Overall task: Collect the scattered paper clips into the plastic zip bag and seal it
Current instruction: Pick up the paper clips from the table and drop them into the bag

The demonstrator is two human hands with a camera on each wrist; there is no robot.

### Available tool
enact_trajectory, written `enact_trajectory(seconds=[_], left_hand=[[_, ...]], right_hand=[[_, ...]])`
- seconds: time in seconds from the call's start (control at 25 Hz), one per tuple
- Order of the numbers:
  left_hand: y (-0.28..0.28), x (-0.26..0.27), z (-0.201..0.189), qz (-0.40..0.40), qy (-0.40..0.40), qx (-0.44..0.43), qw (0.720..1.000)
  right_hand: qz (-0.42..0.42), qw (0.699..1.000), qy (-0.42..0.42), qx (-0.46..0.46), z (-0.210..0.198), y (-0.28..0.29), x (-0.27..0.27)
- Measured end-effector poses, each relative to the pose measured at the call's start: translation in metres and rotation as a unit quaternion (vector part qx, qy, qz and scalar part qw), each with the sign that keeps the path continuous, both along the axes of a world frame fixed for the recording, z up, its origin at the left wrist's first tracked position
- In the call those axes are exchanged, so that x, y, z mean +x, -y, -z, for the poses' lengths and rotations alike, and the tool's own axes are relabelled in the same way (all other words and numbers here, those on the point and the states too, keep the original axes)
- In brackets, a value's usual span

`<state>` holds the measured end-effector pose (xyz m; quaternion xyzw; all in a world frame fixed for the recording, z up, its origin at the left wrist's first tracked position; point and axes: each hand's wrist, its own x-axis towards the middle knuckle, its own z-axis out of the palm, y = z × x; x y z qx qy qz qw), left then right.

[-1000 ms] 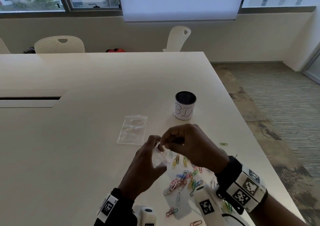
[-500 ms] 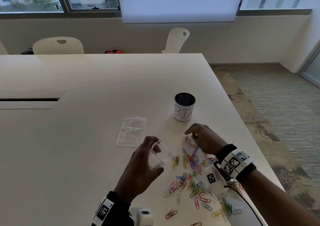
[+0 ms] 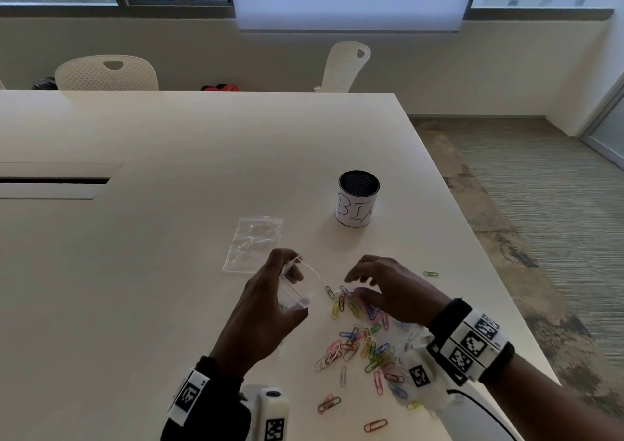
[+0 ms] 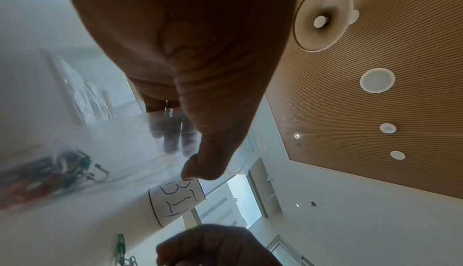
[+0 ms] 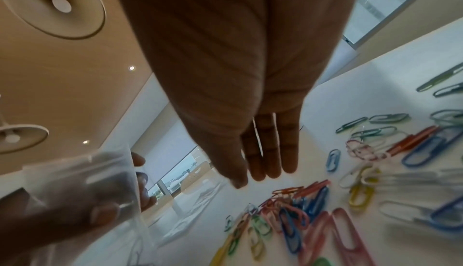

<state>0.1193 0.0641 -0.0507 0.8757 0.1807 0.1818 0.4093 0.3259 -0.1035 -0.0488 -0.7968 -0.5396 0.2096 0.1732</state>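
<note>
Now left hand (image 3: 266,309) grips zip bag (image 3: 297,288) (mouth open) beside paper clips (image 3: 364,342).

The head view looks forward and down over the bench (image 3: 169,271). Both wrist views sit close beneath the palms, tilted ceilingward, sharing the paper clips (image 5: 288,210).

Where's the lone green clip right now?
In the head view the lone green clip lies flat on the table, apart from the pile, just beyond the right hand and nearer than the labelled cup.
</note>
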Motion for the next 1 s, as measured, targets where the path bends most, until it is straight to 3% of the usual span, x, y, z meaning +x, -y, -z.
enact_trajectory(seconds=[0.28,0.52,0.76,1.0], left_hand=[[0.003,0.002,-0.003,0.009,0.001,0.012,1.000],[0.001,0.000,-0.003,0.007,0.006,0.006,1.000],[0.001,0.001,0.000,0.014,0.003,0.002,1.000],[0.003,0.005,0.000,0.021,0.004,0.002,1.000]], right_hand=[[-0.098,0.995,0.020,-0.003,0.016,-0.025,-0.012],[-0.098,0.994,0.051,-0.002,0.013,-0.005,0.006],[-0.121,0.979,0.118,-0.111,-0.002,0.017,0.013],[-0.125,0.980,0.133,-0.078,0.007,0.019,0.007]])
